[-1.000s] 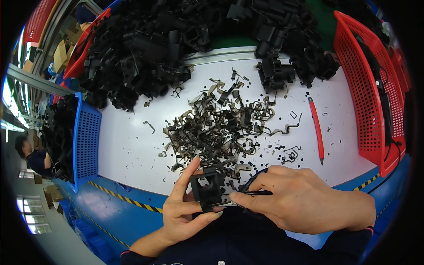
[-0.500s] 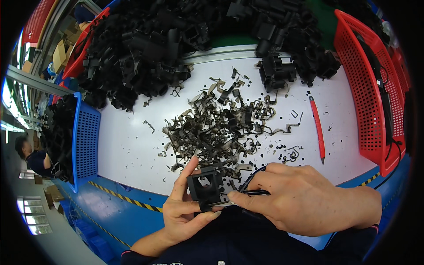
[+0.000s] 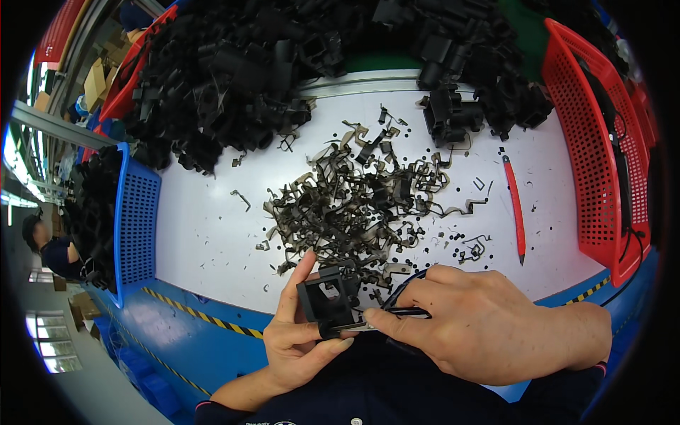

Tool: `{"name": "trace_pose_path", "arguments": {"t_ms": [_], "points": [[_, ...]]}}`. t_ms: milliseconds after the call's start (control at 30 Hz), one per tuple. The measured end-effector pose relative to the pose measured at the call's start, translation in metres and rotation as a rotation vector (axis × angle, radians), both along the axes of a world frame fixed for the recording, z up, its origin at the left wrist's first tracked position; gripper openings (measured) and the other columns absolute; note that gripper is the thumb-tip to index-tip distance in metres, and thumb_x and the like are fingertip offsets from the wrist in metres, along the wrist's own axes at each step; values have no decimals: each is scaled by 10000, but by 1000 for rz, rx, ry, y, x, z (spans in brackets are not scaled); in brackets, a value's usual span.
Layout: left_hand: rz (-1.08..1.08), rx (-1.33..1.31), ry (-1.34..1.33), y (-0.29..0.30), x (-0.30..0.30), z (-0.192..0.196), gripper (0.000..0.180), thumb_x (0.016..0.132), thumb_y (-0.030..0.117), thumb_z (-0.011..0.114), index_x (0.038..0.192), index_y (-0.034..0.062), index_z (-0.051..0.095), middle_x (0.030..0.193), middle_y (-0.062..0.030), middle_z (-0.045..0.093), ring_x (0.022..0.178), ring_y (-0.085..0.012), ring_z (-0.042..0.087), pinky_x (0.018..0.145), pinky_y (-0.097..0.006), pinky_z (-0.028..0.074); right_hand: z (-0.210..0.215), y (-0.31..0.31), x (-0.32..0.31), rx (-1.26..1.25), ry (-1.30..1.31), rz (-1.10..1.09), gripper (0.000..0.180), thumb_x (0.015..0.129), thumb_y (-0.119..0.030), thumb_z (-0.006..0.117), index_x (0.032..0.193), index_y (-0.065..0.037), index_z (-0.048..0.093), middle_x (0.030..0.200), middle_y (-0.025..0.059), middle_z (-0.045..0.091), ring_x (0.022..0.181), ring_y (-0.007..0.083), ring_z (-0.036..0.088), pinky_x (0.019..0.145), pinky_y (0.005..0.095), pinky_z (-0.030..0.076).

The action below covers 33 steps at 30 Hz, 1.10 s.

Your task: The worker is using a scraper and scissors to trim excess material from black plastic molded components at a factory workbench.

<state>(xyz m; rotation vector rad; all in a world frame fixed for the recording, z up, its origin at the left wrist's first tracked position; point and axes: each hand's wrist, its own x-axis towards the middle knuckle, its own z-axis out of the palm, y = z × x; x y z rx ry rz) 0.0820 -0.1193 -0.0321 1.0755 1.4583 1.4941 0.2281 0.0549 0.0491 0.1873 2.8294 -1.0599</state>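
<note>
My left hand (image 3: 301,336) grips a black square-framed plastic part (image 3: 327,301) by its lower left side, the index finger stretched up along it. Closed in my right hand (image 3: 489,326) is a pair of pliers (image 3: 409,312) with dark handles; its metal tip meets the right lower edge of the plastic part. The exact contact is partly covered by my thumb. Just beyond both hands lies a loose heap of thin, dark plastic scraps (image 3: 354,198) on the white tabletop (image 3: 205,234).
Black moulded parts (image 3: 234,85) are piled along the far side, with one cluster (image 3: 450,117) at the table's back right. A red craft knife or pencil-like tool (image 3: 514,209) lies on the right. A blue basket (image 3: 138,219) flanks the left, a red basket (image 3: 588,156) the right. A person (image 3: 53,244) is far left.
The view has shifted slightly, so the table things appear a little farther right. Both hands keep their hold, and the pliers' handles look slightly differently angled.
</note>
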Motion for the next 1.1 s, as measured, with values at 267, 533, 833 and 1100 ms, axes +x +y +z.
{"name": "trace_pose_path", "arguments": {"t_ms": [267,533,833,1100], "points": [[17,8,-12,-3,-2,-4,185,687,-12,692,872,-12,687,1418,-259,151,1243,-318,348,993,-384,306,-2,-4,-3,15,-13,15,393,697,-74,593,1086,-122,609,855,42,577,747,181,559,508,278,488],[31,2,24,-7,-4,-5,193,678,6,703,870,-8,689,1419,-262,151,1259,-313,332,1008,-373,273,-3,-8,-4,1,19,16,396,687,-77,593,1082,-100,607,842,44,572,719,183,549,499,280,478],[113,11,-13,-14,0,-15,189,653,42,712,835,-4,693,1412,-276,160,1250,-303,348,1028,-355,217,1,-21,-2,119,81,2,390,675,-112,584,1063,-71,604,770,47,550,676,170,532,464,266,460],[109,6,6,-15,-1,-15,179,659,74,708,824,7,695,1409,-279,169,1254,-303,343,1021,-351,223,10,-25,-5,234,160,-66,307,653,-129,598,949,-68,648,652,15,495,600,139,506,418,230,430]]}}
